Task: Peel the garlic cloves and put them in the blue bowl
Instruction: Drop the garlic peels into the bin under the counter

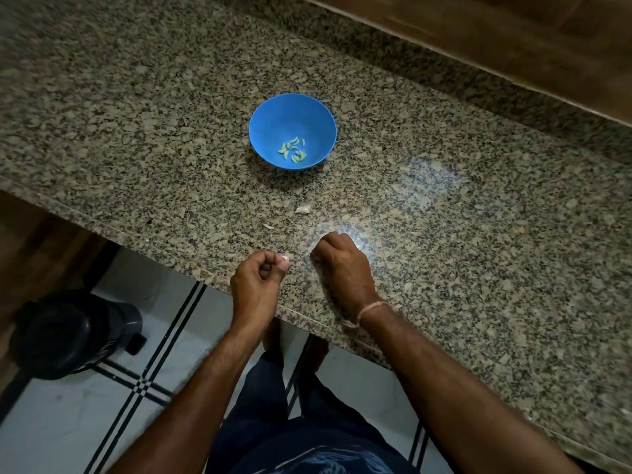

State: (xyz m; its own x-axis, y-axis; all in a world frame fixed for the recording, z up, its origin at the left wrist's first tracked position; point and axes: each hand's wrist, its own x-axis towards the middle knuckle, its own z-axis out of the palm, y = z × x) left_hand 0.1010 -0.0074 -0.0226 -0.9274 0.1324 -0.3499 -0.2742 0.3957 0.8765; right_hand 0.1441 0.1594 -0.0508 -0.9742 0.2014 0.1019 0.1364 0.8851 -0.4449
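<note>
Left hand (260,278) is pinching a small white garlic bit (284,258), the blue bowl (273,114) lying well ahead; right hand (342,265) is lying curled alongside, its hold not discernible.

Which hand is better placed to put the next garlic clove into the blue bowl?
Left, probably. The left hand pinches a pale piece, likely a clove. The right hand rests curled on the counter, its grasp hidden. The blue bowl lies ahead of both.

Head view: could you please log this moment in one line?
left hand pinches small white piece | right hand curled, contents hidden | blue bowl holds peeled cloves | peel scraps on counter
</note>
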